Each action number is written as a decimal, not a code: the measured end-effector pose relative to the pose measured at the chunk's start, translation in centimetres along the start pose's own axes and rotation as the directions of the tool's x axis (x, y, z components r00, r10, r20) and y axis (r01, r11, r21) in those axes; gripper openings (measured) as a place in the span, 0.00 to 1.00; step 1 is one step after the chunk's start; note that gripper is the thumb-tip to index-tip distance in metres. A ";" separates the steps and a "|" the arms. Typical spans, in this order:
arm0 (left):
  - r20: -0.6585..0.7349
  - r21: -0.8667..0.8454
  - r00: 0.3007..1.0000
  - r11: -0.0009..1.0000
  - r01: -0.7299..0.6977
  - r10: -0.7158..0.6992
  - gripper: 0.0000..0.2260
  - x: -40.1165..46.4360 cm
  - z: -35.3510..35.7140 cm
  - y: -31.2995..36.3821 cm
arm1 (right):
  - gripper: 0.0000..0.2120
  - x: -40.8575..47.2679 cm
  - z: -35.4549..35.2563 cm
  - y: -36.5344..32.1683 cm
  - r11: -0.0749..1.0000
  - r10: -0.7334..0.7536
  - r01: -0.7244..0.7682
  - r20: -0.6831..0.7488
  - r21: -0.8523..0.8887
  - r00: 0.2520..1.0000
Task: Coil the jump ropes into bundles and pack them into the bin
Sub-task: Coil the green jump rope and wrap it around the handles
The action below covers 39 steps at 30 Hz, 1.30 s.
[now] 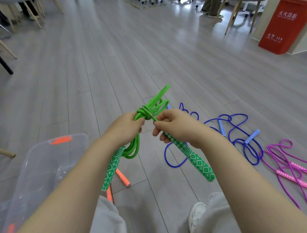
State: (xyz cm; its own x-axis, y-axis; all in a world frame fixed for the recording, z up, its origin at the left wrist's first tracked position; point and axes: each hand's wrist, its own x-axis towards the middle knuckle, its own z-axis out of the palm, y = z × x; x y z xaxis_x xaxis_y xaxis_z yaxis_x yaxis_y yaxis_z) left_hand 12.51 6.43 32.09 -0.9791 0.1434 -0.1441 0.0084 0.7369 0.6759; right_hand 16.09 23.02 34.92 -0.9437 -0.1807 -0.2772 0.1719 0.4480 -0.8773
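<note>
at nine o'clock of the hands, a clear plastic bin (40, 166) waits on the floor; the left hand (125, 127) grips the folded green jump rope (149, 110) at centre while the right hand (176, 127) pinches its handle neck. judged best: cinch the wrap snug before letting go. blue rope (234, 136) and purple rope (286, 161) lie uncoiled at three o'clock.

Grey plank floor (122, 43) carries blue rope (236, 139), purple rope (286, 161), clear bin (46, 165).
</note>
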 end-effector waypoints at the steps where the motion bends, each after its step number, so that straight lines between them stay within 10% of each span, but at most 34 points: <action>1: 0.004 -0.110 1.000 0.994 0.006 -0.006 0.09 -0.1 -0.2 0.0 | 0.07 -0.1 -0.3 0.0 1.000 -0.005 0.005 0.011 0.005 1.000; 9: -0.005 -0.591 1.000 0.807 -0.021 0.023 0.09 -0.4 -0.4 0.5 | 0.12 -0.3 -0.5 0.0 0.997 -0.057 0.051 0.099 0.057 0.993; 23: 0.070 -0.860 0.998 0.506 0.063 -0.005 0.08 -0.6 0.2 1.8 | 0.19 0.3 0.6 0.0 0.968 -0.070 0.065 -0.010 -0.243 0.998; 28: 0.092 -0.869 0.996 0.488 0.075 0.012 0.08 -0.9 0.3 2.3 | 0.04 0.5 0.0 0.1 0.965 -0.091 0.076 -0.050 -0.249 0.995; 39: 0.069 -0.726 0.994 0.688 -0.009 0.087 0.11 -1.2 0.5 1.9 | 0.06 0.4 -1.8 0.6 0.982 -0.040 0.046 0.041 -0.182 0.998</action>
State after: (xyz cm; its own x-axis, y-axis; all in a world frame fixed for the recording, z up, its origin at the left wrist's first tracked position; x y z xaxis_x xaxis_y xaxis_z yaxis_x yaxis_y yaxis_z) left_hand 13.79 7.98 33.24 -0.9582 0.2522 -0.1349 -0.1326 0.0260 0.9908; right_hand 15.35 24.80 35.00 -0.9374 -0.2339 -0.2581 0.0738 0.5907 -0.8035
